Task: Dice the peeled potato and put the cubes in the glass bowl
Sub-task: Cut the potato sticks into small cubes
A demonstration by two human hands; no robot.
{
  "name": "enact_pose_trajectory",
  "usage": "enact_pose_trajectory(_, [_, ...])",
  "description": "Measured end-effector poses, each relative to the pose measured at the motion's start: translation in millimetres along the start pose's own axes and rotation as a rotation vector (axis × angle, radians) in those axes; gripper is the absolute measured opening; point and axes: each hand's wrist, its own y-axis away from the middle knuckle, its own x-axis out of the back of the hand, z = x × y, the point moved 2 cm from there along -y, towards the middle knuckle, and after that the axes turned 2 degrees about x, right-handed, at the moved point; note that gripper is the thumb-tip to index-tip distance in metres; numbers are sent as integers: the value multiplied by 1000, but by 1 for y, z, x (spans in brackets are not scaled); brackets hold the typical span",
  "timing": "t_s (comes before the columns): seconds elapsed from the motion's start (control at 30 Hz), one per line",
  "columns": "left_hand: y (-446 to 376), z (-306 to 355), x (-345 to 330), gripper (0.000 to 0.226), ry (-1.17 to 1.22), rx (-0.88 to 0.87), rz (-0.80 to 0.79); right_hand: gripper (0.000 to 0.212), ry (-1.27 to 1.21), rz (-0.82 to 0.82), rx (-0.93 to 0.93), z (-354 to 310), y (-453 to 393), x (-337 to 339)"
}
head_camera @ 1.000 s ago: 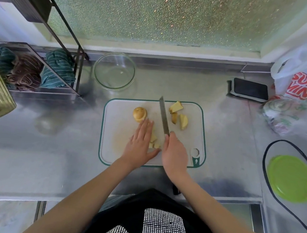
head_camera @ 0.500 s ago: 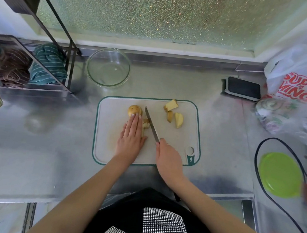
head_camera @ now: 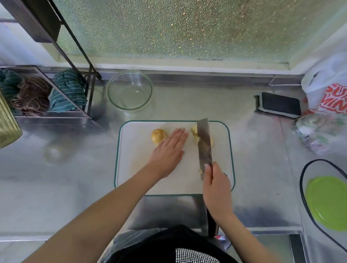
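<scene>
Left hand lay flat on the board, fingers straight, holding nothing, just right of the uncut potato half; whether any cut bits sat under the palm couldn't be told. Right hand gripped the knife, blade turned broadside up and lying over the cut pieces at the board's far right, partly hiding them. Bowl stood on the counter just beyond the board's far-left corner, with no cubes in it; phone lay well off to the right.
</scene>
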Motion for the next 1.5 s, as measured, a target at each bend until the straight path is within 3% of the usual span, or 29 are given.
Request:
enact_pose_trajectory(0.13, [-39,25,8,43,-65,-37,-13,26,-95,76,-62,9,-4,16])
enact_pose_trajectory(0.27, [-57,40,4,41,129,249,-26,34,-144,106,-143,15,3,24])
enact_pose_trajectory(0.33, [-64,42,2,41,155,282,-29,32,-149,105,-178,20,7,24])
enact_pose_trajectory(0.57, [-62,31,0,21,196,178,-11,29,-175,79,-210,24,12,20])
enact_pose_trajectory(0.77, [-72,23,16,20,304,-17,175,23,-162,63,-215,21,9,20])
enact_pose_trajectory(1.0, [-105,18,6,47,238,50,2,27,-200,124,-277,25,11,26])
enact_pose_trajectory(1.27, [-96,14,-9,44,134,-106,-30,28,-198,138,-328,31,17,24])
enact_pose_trajectory(1.5, [-41,0,-17,34,291,-193,53,33,-204,135,-253,20,13,28])
